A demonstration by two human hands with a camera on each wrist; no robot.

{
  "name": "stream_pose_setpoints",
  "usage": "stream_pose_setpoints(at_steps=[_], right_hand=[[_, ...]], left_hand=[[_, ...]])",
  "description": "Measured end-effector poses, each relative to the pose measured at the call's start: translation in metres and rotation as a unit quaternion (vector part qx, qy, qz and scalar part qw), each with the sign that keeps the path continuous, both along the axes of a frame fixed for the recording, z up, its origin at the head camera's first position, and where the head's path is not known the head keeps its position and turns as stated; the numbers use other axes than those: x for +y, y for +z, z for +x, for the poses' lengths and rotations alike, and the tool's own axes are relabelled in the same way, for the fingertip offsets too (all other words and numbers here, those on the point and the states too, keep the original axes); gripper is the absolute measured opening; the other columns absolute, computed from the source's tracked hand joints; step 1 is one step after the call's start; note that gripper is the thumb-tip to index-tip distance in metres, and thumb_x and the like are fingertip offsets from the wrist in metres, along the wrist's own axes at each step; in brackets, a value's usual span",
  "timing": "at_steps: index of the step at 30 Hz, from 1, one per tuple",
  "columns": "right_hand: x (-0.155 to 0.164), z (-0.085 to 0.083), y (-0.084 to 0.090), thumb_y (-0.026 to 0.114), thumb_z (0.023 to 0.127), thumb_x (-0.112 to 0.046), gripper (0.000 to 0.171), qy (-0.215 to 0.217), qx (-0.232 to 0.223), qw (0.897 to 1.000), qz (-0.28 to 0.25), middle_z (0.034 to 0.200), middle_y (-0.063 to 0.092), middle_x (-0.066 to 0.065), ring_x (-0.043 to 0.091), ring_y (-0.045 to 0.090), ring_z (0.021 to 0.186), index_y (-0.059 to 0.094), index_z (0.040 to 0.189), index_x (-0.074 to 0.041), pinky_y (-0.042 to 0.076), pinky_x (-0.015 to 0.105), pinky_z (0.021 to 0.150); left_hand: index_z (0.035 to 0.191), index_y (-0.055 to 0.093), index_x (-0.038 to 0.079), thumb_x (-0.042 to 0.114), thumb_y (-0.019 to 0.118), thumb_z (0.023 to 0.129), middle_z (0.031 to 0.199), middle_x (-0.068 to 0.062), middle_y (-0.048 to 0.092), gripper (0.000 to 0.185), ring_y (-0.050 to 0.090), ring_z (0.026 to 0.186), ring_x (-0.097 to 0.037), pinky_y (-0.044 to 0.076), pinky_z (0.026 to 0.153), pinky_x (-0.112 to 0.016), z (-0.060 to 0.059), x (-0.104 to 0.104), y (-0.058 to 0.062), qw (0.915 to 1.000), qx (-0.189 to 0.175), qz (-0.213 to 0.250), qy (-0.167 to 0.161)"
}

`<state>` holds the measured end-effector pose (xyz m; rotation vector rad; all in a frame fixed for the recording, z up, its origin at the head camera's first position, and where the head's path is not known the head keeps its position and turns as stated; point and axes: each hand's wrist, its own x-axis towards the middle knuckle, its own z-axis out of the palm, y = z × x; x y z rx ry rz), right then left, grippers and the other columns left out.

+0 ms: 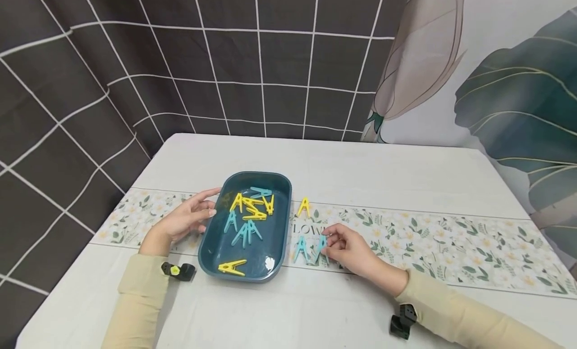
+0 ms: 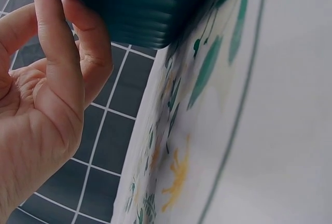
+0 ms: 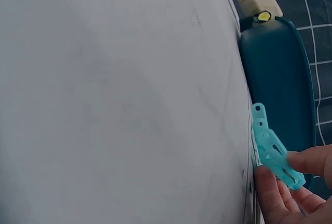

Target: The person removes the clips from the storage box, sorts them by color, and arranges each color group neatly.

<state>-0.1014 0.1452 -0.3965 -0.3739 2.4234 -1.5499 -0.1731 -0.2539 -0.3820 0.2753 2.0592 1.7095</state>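
My right hand [image 1: 349, 249] pinches a light-blue plastic clothespin [image 1: 321, 246] between thumb and fingers, low over the tabletop. In the right wrist view this held clothespin [image 3: 277, 162] shows close up. Just left of it on the table lies another blue clothespin [image 1: 301, 249], and a yellow clothespin [image 1: 304, 207] lies farther back. My left hand [image 1: 182, 221] rests at the left side of a dark teal tray [image 1: 275, 239], its fingertips touching the outer wall. Inside the tray are several yellow clothespins [image 1: 232, 267] and several blue clothespins [image 1: 230, 222].
The table wears a white cloth [image 1: 360, 173] with a floral band [image 1: 405, 244] across it. Behind and to the left hangs a dark curtain [image 1: 234, 53] with a white grid. A leaf-patterned curtain [image 1: 496, 88] hangs at the right.
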Motion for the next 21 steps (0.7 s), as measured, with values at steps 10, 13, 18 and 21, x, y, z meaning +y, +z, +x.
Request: stream_pose_setpoints(at_steps=[10, 13, 18, 21], right_hand=[[-0.0011, -0.0021, -0.0040, 0.067, 0.080, 0.002, 0.027, 0.011, 0.036, 0.998, 0.044, 0.084, 0.059, 0.007, 0.007, 0.052, 0.068, 0.059, 0.106, 0.008, 0.048, 0.019, 0.057], [-0.0014, -0.0023, -0.0028, 0.068, 0.081, 0.000, 0.028, 0.010, 0.037, 0.998, 0.055, 0.085, 0.060, 0.007, 0.008, 0.052, 0.069, 0.060, 0.106, 0.008, 0.048, 0.019, 0.058], [-0.0012, -0.0007, -0.0010, 0.070, 0.081, -0.003, 0.026, 0.005, 0.048, 0.996, 0.079, 0.086, 0.061, 0.006, 0.009, 0.051, 0.070, 0.062, 0.105, 0.005, 0.046, 0.019, 0.058], [-0.0012, 0.0012, 0.0008, 0.070, 0.082, -0.004, 0.025, 0.000, 0.060, 0.994, 0.089, 0.086, 0.061, 0.005, 0.008, 0.050, 0.069, 0.063, 0.104, 0.004, 0.045, 0.020, 0.057]], left_hand=[[0.151, 0.019, 0.007, 0.007, 0.054, 0.095, 0.106, -0.005, 0.048, 0.065, 0.055, 0.072, -0.004, 0.051, 0.055, -0.019, -0.0001, -0.0011, -0.0004, 1.0000, 0.003, 0.000, 0.000], [0.151, 0.019, 0.007, 0.007, 0.054, 0.095, 0.108, -0.006, 0.046, 0.066, 0.054, 0.072, -0.005, 0.051, 0.055, -0.019, -0.0002, -0.0010, -0.0007, 1.0000, 0.003, -0.002, 0.001], [0.151, 0.019, 0.007, 0.008, 0.054, 0.095, 0.108, -0.007, 0.045, 0.066, 0.053, 0.072, -0.004, 0.051, 0.055, -0.019, 0.0001, -0.0004, -0.0001, 1.0000, 0.002, -0.003, 0.000], [0.151, 0.019, 0.007, 0.007, 0.054, 0.095, 0.108, -0.006, 0.046, 0.066, 0.054, 0.072, -0.004, 0.051, 0.055, -0.019, 0.0004, 0.0001, 0.0004, 1.0000, 0.004, -0.001, -0.002]])
